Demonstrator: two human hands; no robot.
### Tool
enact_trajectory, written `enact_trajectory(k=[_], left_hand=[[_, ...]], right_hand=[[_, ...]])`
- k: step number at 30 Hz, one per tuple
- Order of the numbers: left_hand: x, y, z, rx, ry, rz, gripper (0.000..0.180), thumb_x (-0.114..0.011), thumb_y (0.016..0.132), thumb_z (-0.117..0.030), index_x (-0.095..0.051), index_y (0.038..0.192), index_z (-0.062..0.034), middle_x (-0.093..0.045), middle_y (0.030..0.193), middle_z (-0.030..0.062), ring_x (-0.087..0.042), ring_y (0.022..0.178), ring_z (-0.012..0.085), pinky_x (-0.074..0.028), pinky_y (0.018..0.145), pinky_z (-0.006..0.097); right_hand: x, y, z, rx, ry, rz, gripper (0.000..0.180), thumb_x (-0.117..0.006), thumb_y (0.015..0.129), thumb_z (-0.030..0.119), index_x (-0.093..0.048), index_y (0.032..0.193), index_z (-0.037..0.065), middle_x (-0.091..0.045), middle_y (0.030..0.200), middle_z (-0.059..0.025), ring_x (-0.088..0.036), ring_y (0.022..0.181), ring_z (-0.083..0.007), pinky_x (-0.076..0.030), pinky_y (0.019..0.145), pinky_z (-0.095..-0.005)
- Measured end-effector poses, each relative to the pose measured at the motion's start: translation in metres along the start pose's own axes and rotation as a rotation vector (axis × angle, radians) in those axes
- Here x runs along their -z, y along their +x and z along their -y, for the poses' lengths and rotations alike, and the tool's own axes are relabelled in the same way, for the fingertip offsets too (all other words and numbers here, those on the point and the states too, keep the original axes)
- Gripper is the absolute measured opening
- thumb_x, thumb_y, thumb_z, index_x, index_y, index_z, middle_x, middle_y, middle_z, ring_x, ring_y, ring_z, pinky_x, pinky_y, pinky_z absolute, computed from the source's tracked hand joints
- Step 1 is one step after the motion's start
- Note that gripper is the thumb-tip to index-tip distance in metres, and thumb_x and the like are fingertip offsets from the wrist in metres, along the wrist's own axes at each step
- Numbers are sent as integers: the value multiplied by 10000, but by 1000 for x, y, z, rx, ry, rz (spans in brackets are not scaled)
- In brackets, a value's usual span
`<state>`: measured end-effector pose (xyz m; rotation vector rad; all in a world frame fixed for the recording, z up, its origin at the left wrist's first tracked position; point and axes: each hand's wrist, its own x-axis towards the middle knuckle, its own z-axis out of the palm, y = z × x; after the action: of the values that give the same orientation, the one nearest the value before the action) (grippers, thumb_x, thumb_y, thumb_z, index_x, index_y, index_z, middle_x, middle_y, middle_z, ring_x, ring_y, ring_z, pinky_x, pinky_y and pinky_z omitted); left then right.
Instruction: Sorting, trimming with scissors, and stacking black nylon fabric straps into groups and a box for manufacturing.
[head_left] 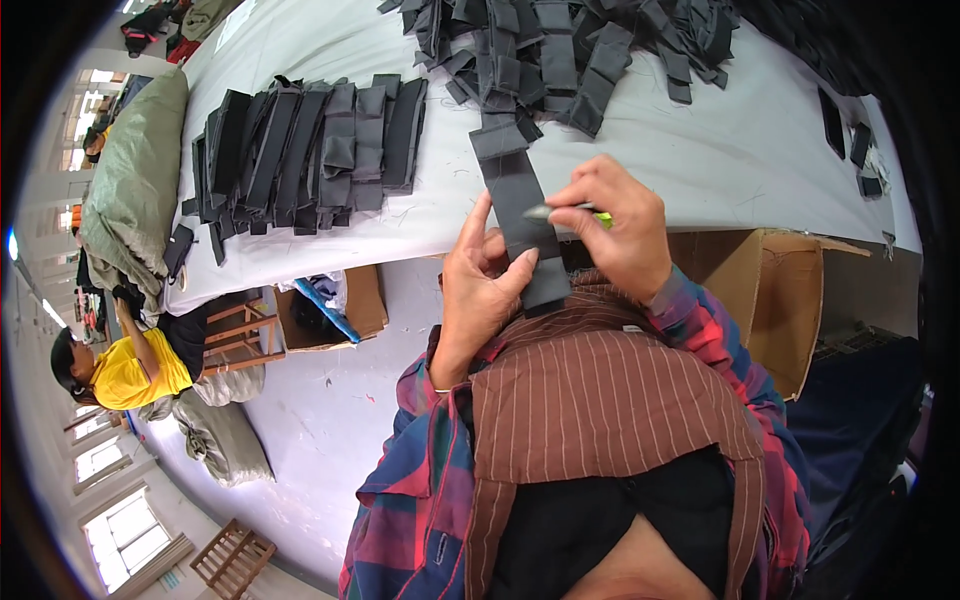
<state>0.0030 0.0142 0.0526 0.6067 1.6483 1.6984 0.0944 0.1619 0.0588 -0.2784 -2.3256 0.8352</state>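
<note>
My left hand (480,277) grips a long dark grey fabric strip (517,195), thumb on top and fingers beneath. The strip slants above my lap at the table's front edge, with folded, stitched sections at its ends. In my closed right hand (625,225) is a pair of small thread snips (537,212), with a grey pointed tip and a bit of yellow-green showing. Their tip lies over the middle of the strip; whether it touches the cloth I cannot tell. My fingers hide most of the snips' body.
A row of stacked dark strips (300,150) lies at the left of the white-covered table (385,225). A loose heap of similar strips (560,60) is at the back. Cardboard boxes (365,300) stand below the edge. A person in yellow (145,370) works at far left beside large sacks.
</note>
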Motion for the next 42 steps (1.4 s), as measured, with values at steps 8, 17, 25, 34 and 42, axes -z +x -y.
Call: enact_trajectory(k=[8, 17, 25, 34, 42], left_hand=[[-4, 0, 10, -172, 266, 61, 633, -619, 761, 39, -349, 1334, 54, -641, 855, 45, -576, 780, 71, -453, 679, 200], [2, 2, -5, 30, -232, 98, 541, -579, 814, 67, -360, 1308, 76, -606, 1092, 136, -566, 980, 126, -445, 838, 236], [0, 3, -6, 78, -209, 132, 559, -589, 788, 62, -372, 1303, 71, -603, 1097, 136, -574, 971, 127, -452, 847, 241], [-2, 7, -9, 125, -279, 118, 572, -573, 753, 67, -382, 1292, 60, -600, 1101, 164, -609, 965, 192, -477, 866, 292], [4, 16, -4, 142, -528, 123, 568, -524, 770, 88, -355, 1312, 63, -589, 1119, 169, -598, 989, 194, -486, 866, 296]], right_hand=[[-3, 6, 9, -399, 383, 65, 482, -752, 695, 247, -537, 1110, 126, -542, 983, -75, -551, 891, -198, -449, 770, -298], [5, -5, -38, -564, 348, -129, 326, -550, 741, -58, -610, 996, 137, -540, 627, -35, -532, 596, -123, -439, 582, -251], [1, 9, -33, -514, 499, -69, 183, -665, 809, 125, -634, 987, 97, -501, 613, -10, -444, 557, -77, -389, 531, -246], [6, -1, -33, -395, 510, -87, 81, -618, 780, 7, -621, 860, 18, -627, 727, -48, -550, 651, -96, -439, 597, -238], [9, -30, -13, -275, 380, 132, 139, -658, 714, 40, -648, 848, 77, -619, 722, -54, -594, 656, -183, -467, 606, -286]])
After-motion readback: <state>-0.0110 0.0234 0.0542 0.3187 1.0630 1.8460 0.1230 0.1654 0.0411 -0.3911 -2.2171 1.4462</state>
